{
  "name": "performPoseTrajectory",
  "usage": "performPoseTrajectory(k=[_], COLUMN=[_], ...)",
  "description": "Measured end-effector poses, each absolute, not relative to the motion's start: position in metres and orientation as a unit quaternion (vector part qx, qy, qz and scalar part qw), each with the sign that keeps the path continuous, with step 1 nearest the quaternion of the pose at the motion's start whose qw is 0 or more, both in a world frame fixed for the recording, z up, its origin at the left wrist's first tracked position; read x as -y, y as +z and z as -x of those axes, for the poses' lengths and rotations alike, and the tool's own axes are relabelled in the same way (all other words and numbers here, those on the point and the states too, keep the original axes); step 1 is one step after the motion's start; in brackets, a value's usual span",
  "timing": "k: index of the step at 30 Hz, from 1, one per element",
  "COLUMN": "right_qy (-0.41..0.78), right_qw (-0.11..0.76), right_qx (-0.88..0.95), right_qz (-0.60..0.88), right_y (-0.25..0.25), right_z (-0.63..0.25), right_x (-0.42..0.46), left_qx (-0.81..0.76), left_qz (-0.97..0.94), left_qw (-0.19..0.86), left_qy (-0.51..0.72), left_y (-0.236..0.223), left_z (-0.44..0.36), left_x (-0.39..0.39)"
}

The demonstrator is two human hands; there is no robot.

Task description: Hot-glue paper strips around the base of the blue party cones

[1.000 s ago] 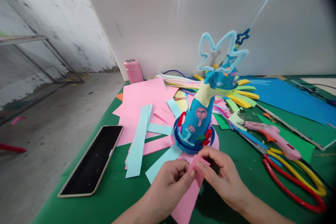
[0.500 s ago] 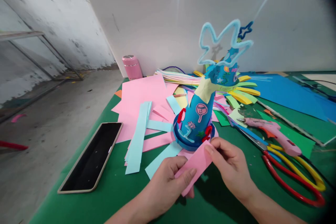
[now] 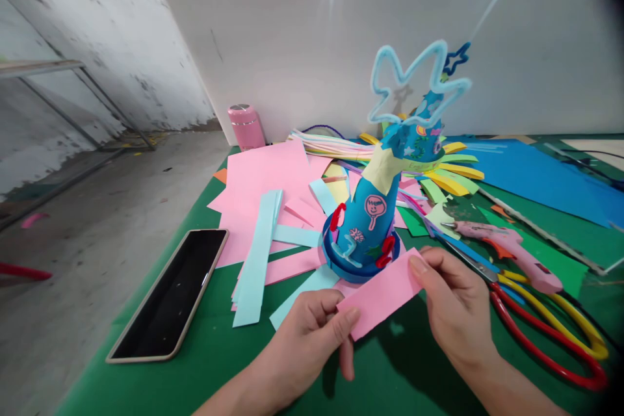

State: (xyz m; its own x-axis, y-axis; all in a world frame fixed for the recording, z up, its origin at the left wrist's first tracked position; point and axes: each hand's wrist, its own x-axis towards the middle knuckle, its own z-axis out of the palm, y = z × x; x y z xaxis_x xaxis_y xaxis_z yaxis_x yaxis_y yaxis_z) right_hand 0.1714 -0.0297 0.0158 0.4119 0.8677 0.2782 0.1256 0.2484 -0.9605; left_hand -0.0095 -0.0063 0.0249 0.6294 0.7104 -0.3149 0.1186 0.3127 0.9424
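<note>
A pink paper strip [image 3: 383,296] is stretched between my two hands above the green table. My left hand [image 3: 316,331] pinches its lower left end between thumb and fingers. At the upper right end, my right hand [image 3: 455,302] grips it between thumb and forefinger. Just behind the strip stands a blue paper cone hat [image 3: 363,208] with a pale yellow band, red pipe-cleaner pieces and a light blue pipe-cleaner star [image 3: 422,58] on top. Light blue strips [image 3: 257,260] and pink strips lie left of the hat, some partly under it.
A phone [image 3: 168,296] lies at the left edge. Scissors with red and yellow handles [image 3: 546,331] and a pink glue gun [image 3: 507,244] are at right. Behind are a second blue hat [image 3: 426,133], pink sheets [image 3: 268,169], blue card [image 3: 536,175] and a pink flask [image 3: 246,125].
My right hand has moved right with its end of the pink strip. The strip now lies flatter and more of it shows. My left hand has stayed nearly in place.
</note>
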Motion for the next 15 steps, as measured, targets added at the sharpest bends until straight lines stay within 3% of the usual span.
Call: performPoseTrajectory(k=[15], right_qy=[0.248], right_qw=[0.671], right_qx=[0.483], right_qz=[0.504], right_y=[0.012], right_z=[-0.1733], right_x=[0.0302], left_qx=[-0.363], left_qz=[-0.55], left_qw=[0.735], left_qy=[0.159], left_y=[0.028], left_z=[0.0077], left_x=[0.0059])
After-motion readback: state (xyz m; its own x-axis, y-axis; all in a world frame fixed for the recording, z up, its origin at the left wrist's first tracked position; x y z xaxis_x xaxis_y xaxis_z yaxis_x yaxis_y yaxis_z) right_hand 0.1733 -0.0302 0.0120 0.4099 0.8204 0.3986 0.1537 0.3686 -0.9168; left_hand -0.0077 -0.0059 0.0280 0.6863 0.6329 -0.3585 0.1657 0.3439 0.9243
